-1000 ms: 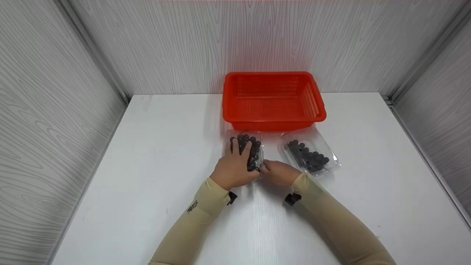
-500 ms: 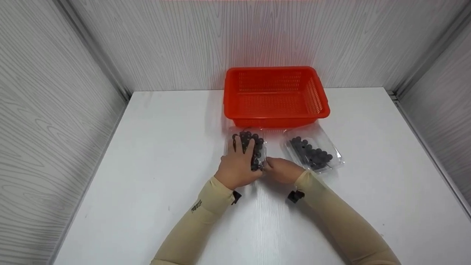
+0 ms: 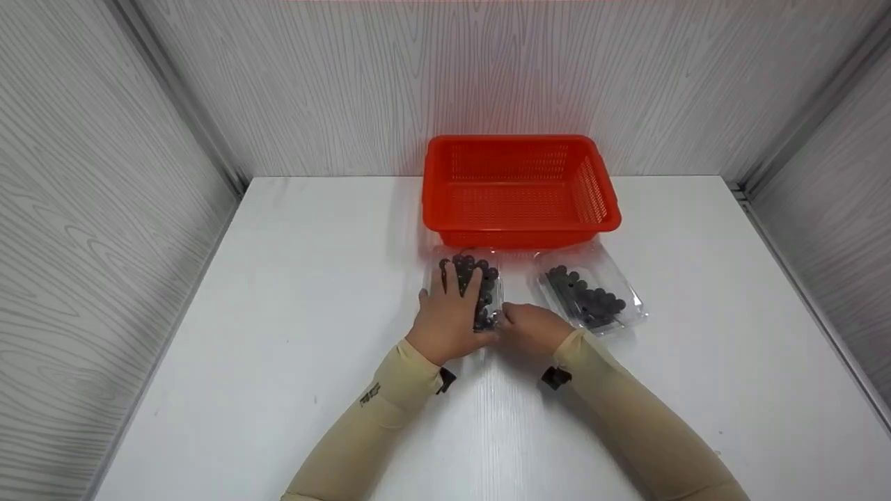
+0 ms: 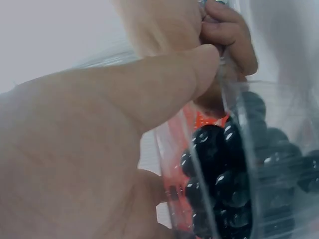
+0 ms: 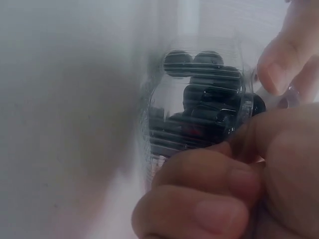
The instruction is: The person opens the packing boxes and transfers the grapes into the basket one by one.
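A clear plastic clamshell box (image 3: 500, 289) with dark grapes (image 3: 468, 261) inside lies in front of the red basket. My left hand (image 3: 445, 316) rests across its top with fingers spread, and the thumb reaches to the near right corner. There my right hand (image 3: 532, 328) pinches the box's edge with curled fingers. In the left wrist view the left thumb (image 4: 194, 74) lies right beside the right hand's fingers (image 4: 234, 37) at the rim. Through the clear wall, the right wrist view shows grapes (image 5: 214, 89) close behind the right fingers (image 5: 199, 177).
The red perforated basket (image 3: 522, 239) stands against the back wall with nothing in it. A second clear box (image 3: 607, 271) of dark grapes (image 3: 592, 299) lies angled to the right, close to my right hand. The white table (image 3: 327, 278) has walls on three sides.
The head view shifts slightly up and back. Both hands stay at the same box, with the left hand spread a touch nearer its front and the right still pinching the edge.
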The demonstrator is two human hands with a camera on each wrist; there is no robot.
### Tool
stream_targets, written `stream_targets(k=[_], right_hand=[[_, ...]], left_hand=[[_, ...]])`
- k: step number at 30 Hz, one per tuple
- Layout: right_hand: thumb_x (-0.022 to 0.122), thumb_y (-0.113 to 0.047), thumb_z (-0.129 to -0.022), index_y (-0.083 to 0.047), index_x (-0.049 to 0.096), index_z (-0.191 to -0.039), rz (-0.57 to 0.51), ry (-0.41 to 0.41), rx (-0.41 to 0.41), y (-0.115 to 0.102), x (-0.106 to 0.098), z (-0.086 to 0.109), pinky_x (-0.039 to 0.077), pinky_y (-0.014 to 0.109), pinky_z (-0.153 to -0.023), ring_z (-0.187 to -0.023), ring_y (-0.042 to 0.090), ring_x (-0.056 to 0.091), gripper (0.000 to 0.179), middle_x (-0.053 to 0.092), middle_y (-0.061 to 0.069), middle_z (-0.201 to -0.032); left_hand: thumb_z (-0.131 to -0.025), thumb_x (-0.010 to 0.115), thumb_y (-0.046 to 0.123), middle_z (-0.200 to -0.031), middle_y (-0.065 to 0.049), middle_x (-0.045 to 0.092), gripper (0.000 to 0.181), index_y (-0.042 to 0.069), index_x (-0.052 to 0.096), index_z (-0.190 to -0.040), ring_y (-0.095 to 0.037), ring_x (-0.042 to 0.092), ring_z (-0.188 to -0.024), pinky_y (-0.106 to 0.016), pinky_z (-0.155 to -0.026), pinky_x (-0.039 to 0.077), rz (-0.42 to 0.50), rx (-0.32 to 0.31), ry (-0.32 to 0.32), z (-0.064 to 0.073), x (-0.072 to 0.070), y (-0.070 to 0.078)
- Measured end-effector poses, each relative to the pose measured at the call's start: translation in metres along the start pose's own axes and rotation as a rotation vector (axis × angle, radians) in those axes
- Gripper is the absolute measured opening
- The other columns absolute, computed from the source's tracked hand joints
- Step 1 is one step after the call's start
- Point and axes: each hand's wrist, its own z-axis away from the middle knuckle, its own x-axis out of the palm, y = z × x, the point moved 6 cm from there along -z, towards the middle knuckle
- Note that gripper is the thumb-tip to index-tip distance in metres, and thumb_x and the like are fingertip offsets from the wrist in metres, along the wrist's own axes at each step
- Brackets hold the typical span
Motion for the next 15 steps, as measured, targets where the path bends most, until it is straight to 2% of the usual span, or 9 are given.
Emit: stream_targets(k=[3,6,10,12,15], right_hand=[[0.039,-0.034,-0.111,-0.004,0.067,-0.123,0.011,0.011,-0.014,-0.003,0.0,0.001,0.048,0.055,-0.105,-0.12,0.039,0.065,0.043,0.07,0.02,-0.124],[0.036,-0.033,-0.113,-0.003,0.067,-0.124,0.018,0.014,-0.037,-0.003,0.001,0.001,0.048,0.056,-0.105,-0.121,0.042,0.064,0.044,0.07,0.023,-0.126],[0.032,-0.03,-0.114,0.0,0.064,-0.128,0.026,0.009,-0.047,-0.002,0.003,0.003,0.047,0.057,-0.106,-0.123,0.044,0.062,0.046,0.068,0.026,-0.128],[0.032,-0.028,-0.113,0.001,0.063,-0.125,0.032,0.01,-0.045,-0.002,0.002,0.004,0.047,0.057,-0.105,-0.122,0.044,0.063,0.045,0.069,0.026,-0.125],[0.032,-0.026,-0.112,0.001,0.064,-0.118,0.047,0.01,-0.039,-0.002,0.0,0.005,0.048,0.058,-0.103,-0.118,0.044,0.065,0.042,0.071,0.024,-0.118]], left_hand=[[-0.083,0.076,0.06,-0.162,-0.036,0.025,0.106,0.009,0.028,-0.164,-0.056,0.026,-0.148,-0.072,-0.107,0.04,0.002,0.002,-0.006,0.001,0.0,0.0],[-0.083,0.076,0.06,-0.162,-0.035,0.025,0.107,0.009,0.029,-0.164,-0.055,0.025,-0.15,-0.069,-0.115,0.032,0.002,0.019,-0.005,0.001,0.0,0.0],[-0.082,0.078,0.058,-0.165,-0.029,0.026,0.106,0.012,0.029,-0.164,-0.05,0.021,-0.153,-0.063,-0.123,0.018,-0.009,0.112,0.036,-0.004,-0.001,0.002],[-0.082,0.078,0.056,-0.165,-0.024,0.029,0.102,0.014,0.032,-0.163,-0.046,0.022,-0.154,-0.062,-0.124,0.019,-0.023,0.16,0.059,-0.007,-0.001,0.005],[-0.085,0.076,0.054,-0.16,-0.019,0.04,0.09,0.017,0.041,-0.159,-0.042,0.033,-0.15,-0.063,-0.12,0.028,-0.051,0.206,0.091,-0.009,-0.003,0.009]])
